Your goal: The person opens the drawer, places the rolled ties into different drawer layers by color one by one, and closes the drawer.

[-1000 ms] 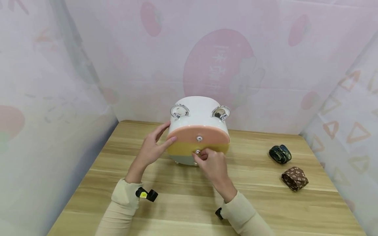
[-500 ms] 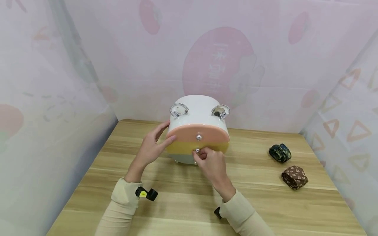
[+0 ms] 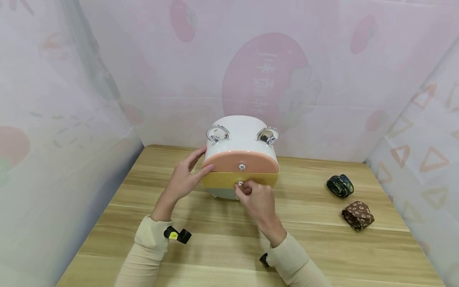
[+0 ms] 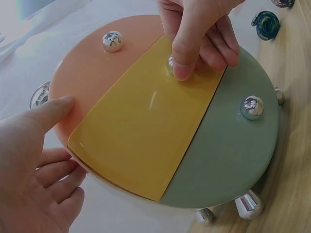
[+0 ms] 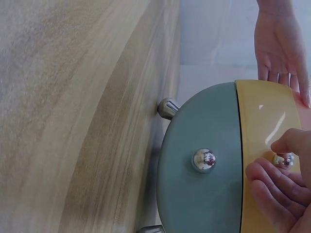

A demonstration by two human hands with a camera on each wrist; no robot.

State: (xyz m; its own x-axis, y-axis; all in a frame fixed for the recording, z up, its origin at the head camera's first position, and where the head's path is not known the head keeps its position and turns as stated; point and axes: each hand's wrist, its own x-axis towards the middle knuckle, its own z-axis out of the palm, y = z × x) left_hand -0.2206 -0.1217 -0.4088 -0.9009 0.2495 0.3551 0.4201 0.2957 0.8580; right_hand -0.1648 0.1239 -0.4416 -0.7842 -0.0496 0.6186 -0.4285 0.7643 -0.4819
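A small round cabinet (image 3: pixel 238 133), styled like an alarm clock, stands on the table with salmon, yellow and green drawer fronts. Its yellow drawer (image 4: pixel 141 121) protrudes slightly past the salmon drawer (image 3: pixel 224 161) above and the green drawer (image 5: pixel 204 126) below. My right hand (image 3: pixel 259 201) pinches the yellow drawer's silver knob (image 3: pixel 240 183) between thumb and fingers, which partly hide it. At the cabinet's left side, my left hand (image 3: pixel 183 181) rests its extended fingers on the side wall and its thumb on the salmon front.
Two rolled ties lie on the wooden table (image 3: pixel 215 255) at the right: a dark green patterned tie (image 3: pixel 340 185) and a brown patterned tie (image 3: pixel 357 215). Behind the cabinet hangs a pale printed backdrop (image 3: pixel 172 79). Two silver bells (image 3: pixel 218 133) stick up from the cabinet top.
The yellow drawer has come slightly forward, with an edge now showing along its top. Both hands keep nearly the same places; the right still pinches the knob.
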